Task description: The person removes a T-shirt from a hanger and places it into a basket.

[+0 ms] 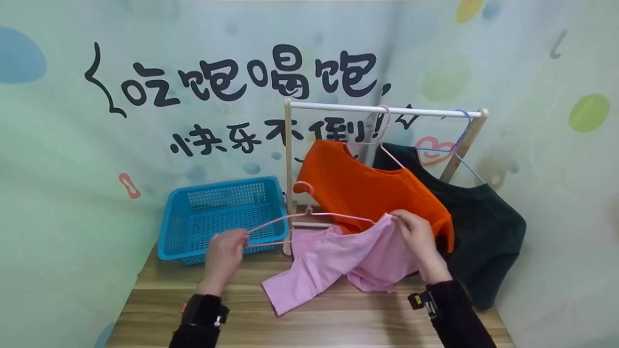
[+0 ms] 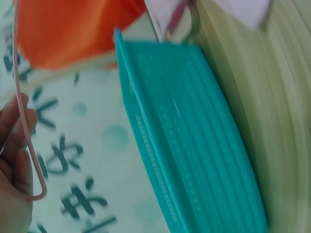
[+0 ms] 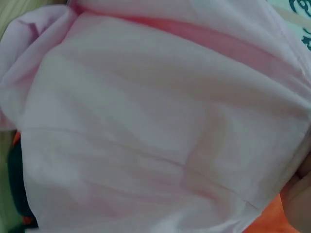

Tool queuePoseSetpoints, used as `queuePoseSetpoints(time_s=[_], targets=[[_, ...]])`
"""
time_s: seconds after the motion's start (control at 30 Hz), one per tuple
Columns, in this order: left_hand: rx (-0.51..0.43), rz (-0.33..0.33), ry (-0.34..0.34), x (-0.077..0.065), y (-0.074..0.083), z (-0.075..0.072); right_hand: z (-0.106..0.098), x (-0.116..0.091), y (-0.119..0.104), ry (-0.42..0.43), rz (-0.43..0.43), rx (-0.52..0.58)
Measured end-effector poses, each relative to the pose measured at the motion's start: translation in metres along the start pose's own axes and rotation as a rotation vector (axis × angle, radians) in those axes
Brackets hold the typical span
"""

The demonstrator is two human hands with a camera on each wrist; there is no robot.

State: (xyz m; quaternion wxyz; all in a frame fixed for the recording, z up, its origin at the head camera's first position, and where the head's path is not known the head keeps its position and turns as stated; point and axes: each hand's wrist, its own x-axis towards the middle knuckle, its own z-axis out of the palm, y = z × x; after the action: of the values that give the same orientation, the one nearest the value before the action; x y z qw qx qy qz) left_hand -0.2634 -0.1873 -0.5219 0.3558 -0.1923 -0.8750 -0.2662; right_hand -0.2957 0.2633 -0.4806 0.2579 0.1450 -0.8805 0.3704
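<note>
My left hand point(image 1: 226, 256) grips the left end of a pink clothes hanger point(image 1: 338, 215), held in the air with its hook upward. In the left wrist view, the fingers point(image 2: 19, 121) bend around the hanger's thin bar point(image 2: 30, 145). A pink shirt point(image 1: 387, 256) hangs from the hanger's right end, and its other parts droop towards the tabletop. My right hand point(image 1: 420, 241) pinches this shirt at the shoulder, over the hanger's right arm. The shirt's cloth point(image 3: 146, 111) fills most of the right wrist view, hiding the hanger there.
Behind the hands stands a small rack with a white rail point(image 1: 338, 107). An orange top point(image 1: 377, 193) and a dark green top point(image 1: 488, 232) hang from it on hangers. A blue basket point(image 1: 167, 232) sits left of the rack on the wooden table point(image 1: 251, 309).
</note>
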Motion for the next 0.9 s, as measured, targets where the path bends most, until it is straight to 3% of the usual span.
queuePoseSetpoints(time_s=[0.1, 0.23, 0.33, 0.5, 0.6, 0.73, 0.9], targets=[[-0.02, -0.066, -0.008, -0.005, -0.012, -0.016, -0.001, -0.001, 0.008, 0.021, 0.079, -0.01], [-0.035, -0.126, -0.01, -0.01, -0.023, -0.029, 0.006, -0.001, 0.011, 0.01, 0.107, -0.024], [-0.031, -0.142, -0.027, -0.013, -0.024, -0.032, 0.013, -0.001, 0.009, -0.047, 0.124, -0.003], [-0.024, -0.139, -0.067, -0.014, -0.019, -0.028, 0.012, 0.006, -0.002, -0.124, 0.127, 0.122], [-0.03, -0.133, -0.076, -0.012, -0.015, -0.023, 0.006, 0.009, -0.012, -0.141, 0.061, 0.205], [-0.035, -0.105, -0.059, -0.008, -0.01, -0.015, 0.001, 0.011, -0.022, -0.205, -0.109, 0.275], [-0.04, -0.05, -0.025, 0.0, -0.001, -0.006, -0.005, 0.008, -0.029, -0.242, -0.275, 0.225]])
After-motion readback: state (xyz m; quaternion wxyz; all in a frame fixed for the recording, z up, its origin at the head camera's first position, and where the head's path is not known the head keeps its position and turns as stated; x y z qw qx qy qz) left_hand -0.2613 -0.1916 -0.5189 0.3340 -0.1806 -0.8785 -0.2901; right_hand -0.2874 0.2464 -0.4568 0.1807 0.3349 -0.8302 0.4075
